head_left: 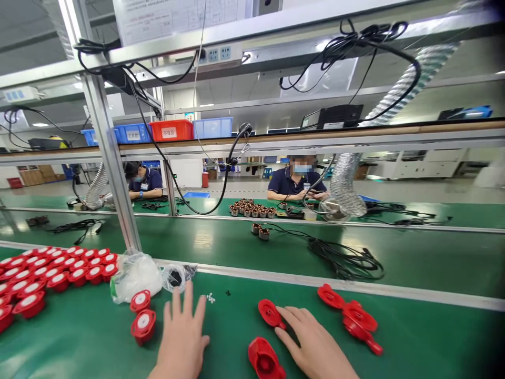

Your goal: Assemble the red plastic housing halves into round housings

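Note:
My left hand lies flat on the green mat with fingers spread, holding nothing. Two red round parts with white centres stand just left of it. My right hand rests on the mat with fingers stretched toward a red plastic cover, its fingertips touching it. Another red cover lies near the front edge between my hands. Several more red covers lie to the right.
Rows of red parts with white centres fill the left side. A clear plastic bag and small white screws lie ahead. A conveyor holds copper-wound motor parts and black cables. Two people sit opposite.

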The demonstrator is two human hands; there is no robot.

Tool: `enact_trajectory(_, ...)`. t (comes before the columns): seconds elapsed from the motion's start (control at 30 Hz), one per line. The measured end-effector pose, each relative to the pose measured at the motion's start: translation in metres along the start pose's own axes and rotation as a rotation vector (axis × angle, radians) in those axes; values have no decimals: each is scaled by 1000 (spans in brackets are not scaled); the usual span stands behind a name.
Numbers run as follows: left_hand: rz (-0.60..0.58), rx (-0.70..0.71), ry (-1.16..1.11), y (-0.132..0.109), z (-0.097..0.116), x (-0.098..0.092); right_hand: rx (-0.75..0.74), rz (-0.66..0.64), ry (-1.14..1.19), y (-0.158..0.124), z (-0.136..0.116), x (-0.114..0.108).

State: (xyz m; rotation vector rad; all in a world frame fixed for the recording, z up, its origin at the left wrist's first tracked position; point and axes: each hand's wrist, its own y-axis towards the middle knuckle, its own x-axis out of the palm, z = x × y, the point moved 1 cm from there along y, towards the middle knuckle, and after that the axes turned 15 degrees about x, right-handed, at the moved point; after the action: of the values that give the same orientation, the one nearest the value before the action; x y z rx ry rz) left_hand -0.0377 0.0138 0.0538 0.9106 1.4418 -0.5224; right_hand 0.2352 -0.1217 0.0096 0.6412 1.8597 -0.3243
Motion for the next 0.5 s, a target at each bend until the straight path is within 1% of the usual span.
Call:
enact_trajectory(0.03,-54,-103,118,-5,-8,-3,-1,-3,19,0,-1,0)
enact_trajectory(0.07,-109,-177,190,-9,-14,-4,1,-1,39,0,-3,0)
enact_trajectory(0.1,-159,-219,223,-13,-20,-4,4,7,61,-1,-5,0)
enact_trajectory(0.13,-197,-235,230,-15,-25,-2,7,17,82,-1,-8,0)
enact_trajectory(0.2,-241,-218,216,-18,-28,3,2,30,119,-1,-15,0)
enact_trajectory(0.33,-269,-94,162,-19,-24,10,-99,-16,130,-1,-27,3)
enact_trajectory(0.4,-230,-61,169,-19,-27,7,-156,-18,141,-3,-31,2)
enact_trajectory(0.47,-189,-107,202,-18,-37,1,-198,2,181,-5,-33,1)
enact_trajectory(0.5,-194,-155,203,-17,-45,0,-216,11,208,-6,-35,0)
